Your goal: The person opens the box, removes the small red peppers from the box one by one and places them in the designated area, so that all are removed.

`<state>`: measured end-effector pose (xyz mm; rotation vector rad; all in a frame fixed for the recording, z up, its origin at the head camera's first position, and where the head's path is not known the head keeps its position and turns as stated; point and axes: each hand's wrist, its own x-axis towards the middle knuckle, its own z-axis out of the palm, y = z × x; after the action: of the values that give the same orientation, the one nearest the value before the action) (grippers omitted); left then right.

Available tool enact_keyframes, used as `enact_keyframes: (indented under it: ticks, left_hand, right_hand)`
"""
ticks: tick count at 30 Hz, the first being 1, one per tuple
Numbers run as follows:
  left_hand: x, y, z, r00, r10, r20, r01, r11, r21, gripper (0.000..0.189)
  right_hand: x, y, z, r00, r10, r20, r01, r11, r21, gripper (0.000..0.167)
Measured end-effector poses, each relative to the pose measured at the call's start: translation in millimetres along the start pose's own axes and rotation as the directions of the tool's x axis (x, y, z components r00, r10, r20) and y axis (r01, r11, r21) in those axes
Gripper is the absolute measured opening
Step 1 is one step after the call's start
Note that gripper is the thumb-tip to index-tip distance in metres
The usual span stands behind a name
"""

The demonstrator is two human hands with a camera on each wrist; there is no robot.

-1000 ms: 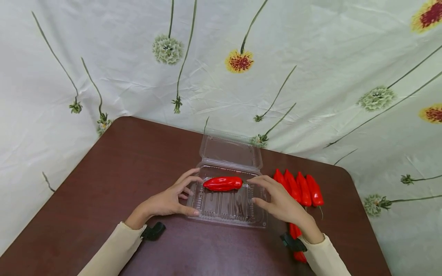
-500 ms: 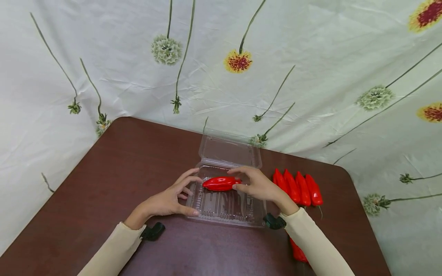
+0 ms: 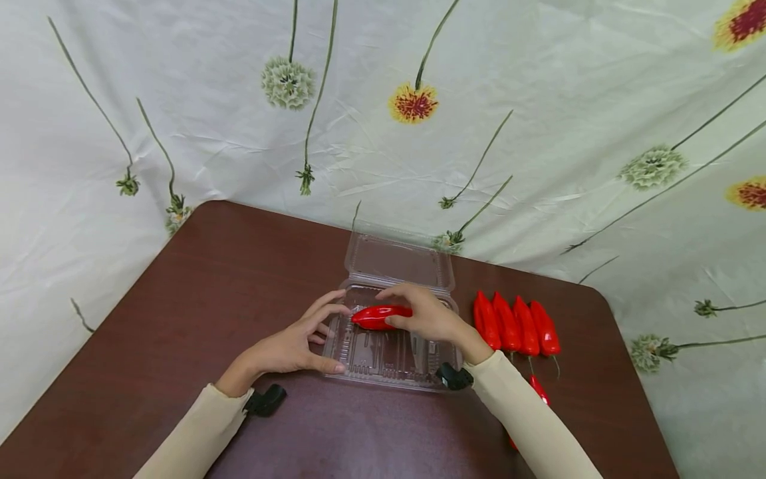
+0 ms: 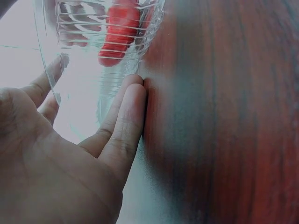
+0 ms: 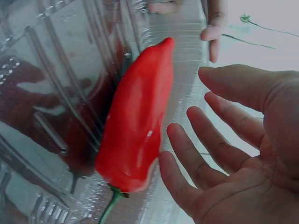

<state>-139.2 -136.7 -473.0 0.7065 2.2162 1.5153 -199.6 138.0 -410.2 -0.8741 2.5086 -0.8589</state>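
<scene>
A red pepper (image 3: 372, 318) lies crosswise in the clear plastic clamshell container (image 3: 389, 382), toward its hinge side. My left hand (image 3: 293, 346) spans the container's left end, its fingers spread and fairly straight, touching the side; the left wrist view shows the fingertips (image 4: 133, 93) against the clear wall. My right hand (image 3: 427, 316) reaches over the container from the right and covers the pepper's stem end in the head view. In the right wrist view the whole pepper (image 5: 133, 126) shows with its green stem, and the loosely bent right fingers (image 5: 191, 149) stand beside it without gripping.
The container's lid (image 3: 399, 263) leans back unfolded toward the flowered cloth (image 3: 526, 53). Several red peppers (image 3: 519, 326) lie side by side right of the container on the brown table (image 3: 239, 266). Another red pepper (image 3: 538, 389) is partly hidden by the right sleeve (image 3: 526, 412).
My right hand has moved left from the container's right edge to over the pepper. The pepper stays about in place. My left hand has not visibly moved.
</scene>
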Motion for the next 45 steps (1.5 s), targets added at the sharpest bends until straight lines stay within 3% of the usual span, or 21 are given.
enact_keyframes:
  ticks: [19, 34, 45]
  left_hand:
    - [0.8, -1.0, -0.5, 1.0, 0.004, -0.004, -0.004, 1.0, -0.001, 0.086]
    - [0.5, -0.2, -1.2, 1.0, 0.008, -0.008, -0.008, 1.0, 0.003, 0.086]
    - [-0.2, 0.1, 0.1, 1.0, 0.01, -0.003, -0.01, 1.0, 0.006, 0.088]
  right_hand:
    - [-3.0, 5.3, 6.6, 1.0, -0.016, -0.003, 0.015, 0.994, -0.11, 0.042]
    - [-5.9, 4.3, 8.6, 0.994, -0.011, 0.108, 0.025, 0.991, -0.128, 0.045]
    - [-5.9, 6.7, 12.9, 0.982, 0.061, 0.18, -0.038, 0.991, -0.127, 0.044]
